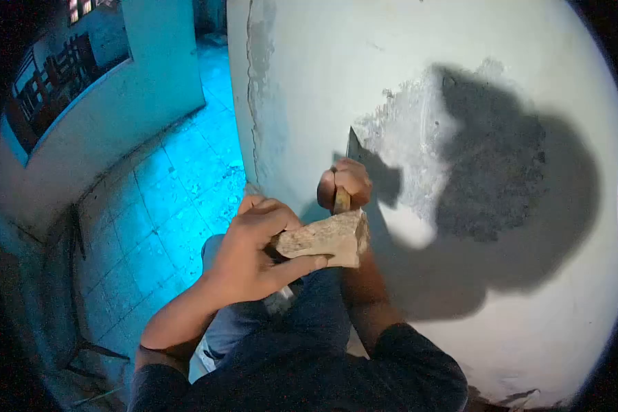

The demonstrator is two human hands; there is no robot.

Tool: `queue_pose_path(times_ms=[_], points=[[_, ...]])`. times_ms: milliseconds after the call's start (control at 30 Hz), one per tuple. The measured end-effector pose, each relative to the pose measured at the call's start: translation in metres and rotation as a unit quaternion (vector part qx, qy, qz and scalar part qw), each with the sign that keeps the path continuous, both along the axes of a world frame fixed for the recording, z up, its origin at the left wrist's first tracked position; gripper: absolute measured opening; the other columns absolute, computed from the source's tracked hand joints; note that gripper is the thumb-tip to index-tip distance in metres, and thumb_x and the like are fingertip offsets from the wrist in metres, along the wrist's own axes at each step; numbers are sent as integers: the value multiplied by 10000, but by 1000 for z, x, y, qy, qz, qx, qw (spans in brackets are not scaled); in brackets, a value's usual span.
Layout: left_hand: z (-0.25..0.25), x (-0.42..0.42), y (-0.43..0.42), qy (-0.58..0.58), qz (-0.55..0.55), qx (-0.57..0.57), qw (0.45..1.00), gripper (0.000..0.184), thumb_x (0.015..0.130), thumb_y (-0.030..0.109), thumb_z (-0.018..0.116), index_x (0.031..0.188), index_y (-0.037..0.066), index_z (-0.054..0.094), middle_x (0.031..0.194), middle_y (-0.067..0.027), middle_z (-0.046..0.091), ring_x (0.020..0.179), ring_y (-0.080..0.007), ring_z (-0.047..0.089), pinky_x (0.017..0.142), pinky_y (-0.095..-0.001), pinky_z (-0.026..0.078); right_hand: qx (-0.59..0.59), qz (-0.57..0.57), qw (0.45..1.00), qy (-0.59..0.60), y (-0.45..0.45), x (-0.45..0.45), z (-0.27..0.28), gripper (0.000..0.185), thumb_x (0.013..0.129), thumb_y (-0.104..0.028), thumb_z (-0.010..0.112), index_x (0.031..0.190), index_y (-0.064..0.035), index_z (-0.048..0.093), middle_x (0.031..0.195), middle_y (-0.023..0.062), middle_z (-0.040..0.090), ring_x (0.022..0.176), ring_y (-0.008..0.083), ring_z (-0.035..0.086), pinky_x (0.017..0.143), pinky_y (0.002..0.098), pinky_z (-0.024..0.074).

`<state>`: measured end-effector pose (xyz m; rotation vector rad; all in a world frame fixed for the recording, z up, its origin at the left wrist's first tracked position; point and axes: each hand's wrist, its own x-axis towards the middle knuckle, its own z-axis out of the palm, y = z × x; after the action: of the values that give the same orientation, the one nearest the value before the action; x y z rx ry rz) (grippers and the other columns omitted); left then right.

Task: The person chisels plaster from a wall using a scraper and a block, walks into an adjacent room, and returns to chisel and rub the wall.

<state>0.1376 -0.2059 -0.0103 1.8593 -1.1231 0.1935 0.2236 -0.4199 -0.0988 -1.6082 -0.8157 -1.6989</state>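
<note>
My left hand (257, 244) is closed round a rough, beige-grey chunk of stone or masonry (326, 239), thumb along its lower side. Just beyond it, my right hand (350, 182) makes a fist round the wooden handle of a scraper (353, 144). The scraper's thin, pointed-looking metal blade sticks up from the fist, close to the wall (309, 82); whether it touches is unclear. To the right of the blade lies a rough grey patch (412, 123) on the pale wall, partly under my shadow.
Tiled floor (172, 192) with scattered debris stretches away on the left, lit blue. A low wall (117, 96) with an opening stands behind it, and dark furniture (55, 75) shows through. A crack (251, 69) runs down near the wall's left edge. My legs (295, 323) are below.
</note>
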Motion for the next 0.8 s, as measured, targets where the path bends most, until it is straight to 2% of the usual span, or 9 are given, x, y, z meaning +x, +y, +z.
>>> queue_pose_path(times_ms=[100, 200, 267, 300, 333, 500, 567, 733, 800], points=[[-26, -23, 18, 317, -39, -119, 940, 252, 728, 182, 784, 802, 21, 606, 762, -66, 624, 740, -151, 581, 702, -316, 431, -17, 10, 997, 76, 2, -26, -6, 275, 748, -48, 660, 618, -78, 419, 518, 88, 446, 427, 248, 479, 423, 323, 371], [-68, -25, 48, 466, 25, -224, 856, 320, 752, 222, 774, 938, 11, 621, 878, -51, 631, 789, -152, 586, 698, -296, 463, -4, 74, 959, 275, 4, -58, -54, 201, 729, -52, 674, 652, -54, 488, 539, 115, 495, 458, 286, 510, 496, 363, 418], [-99, -30, 62, 516, 62, -255, 815, 423, 764, 299, 766, 1021, 2, 606, 923, -51, 617, 799, -184, 588, 727, -286, 459, -3, 122, 829, 546, -8, -91, -96, 195, 756, -104, 698, 725, -46, 514, 697, 119, 549, 638, 209, 549, 624, 357, 434], [-115, -35, 71, 586, 112, -308, 741, 421, 779, 267, 750, 1075, 13, 590, 940, -56, 629, 816, -167, 588, 718, -288, 456, 45, 135, 734, 664, 0, -111, -86, 200, 768, -123, 702, 769, -44, 518, 761, 112, 555, 709, 184, 548, 660, 348, 436], [-131, -39, 78, 645, 162, -356, 657, 427, 794, 236, 733, 1129, 24, 574, 957, -61, 640, 832, -151, 588, 710, -289, 453, 55, 137, 731, 666, -1, -123, -97, 200, 768, -123, 702, 769, -44, 518, 761, 112, 555, 709, 184, 548, 660, 348, 436], [-207, -53, 108, 672, 274, -289, 624, 340, 910, 306, 590, 1171, 92, 551, 982, -53, 629, 773, -130, 559, 650, -248, 412, 133, 173, 776, 592, -18, -167, -138, 383, 818, -213, 712, 1035, -73, 429, 794, 87, 482, 738, 166, 514, 657, 330, 441], [-207, -50, 99, 717, 246, -351, 549, 315, 920, 309, 570, 1173, 122, 555, 954, -49, 622, 732, -128, 540, 636, -247, 398, 126, 124, 712, 679, -24, -178, -119, 305, 857, -206, 650, 1018, -63, 434, 807, 103, 500, 742, 204, 525, 687, 356, 436], [-199, -27, 72, 683, 299, -339, 574, 382, 906, 313, 597, 1243, 145, 534, 987, -67, 605, 736, -137, 513, 636, -260, 401, -146, -34, 544, 825, -36, -168, -186, 388, 856, -281, 627, 1098, -29, 458, 1019, 285, 590, 915, 413, 606, 728, 498, 461], [-191, -17, 62, 675, 291, -342, 586, 430, 902, 326, 602, 1281, 145, 510, 1040, -74, 591, 749, -149, 511, 655, -269, 404, -148, -44, 540, 827, -37, -166, -224, 436, 852, -317, 631, 1144, -60, 434, 1006, 268, 600, 903, 389, 617, 752, 488, 473]])
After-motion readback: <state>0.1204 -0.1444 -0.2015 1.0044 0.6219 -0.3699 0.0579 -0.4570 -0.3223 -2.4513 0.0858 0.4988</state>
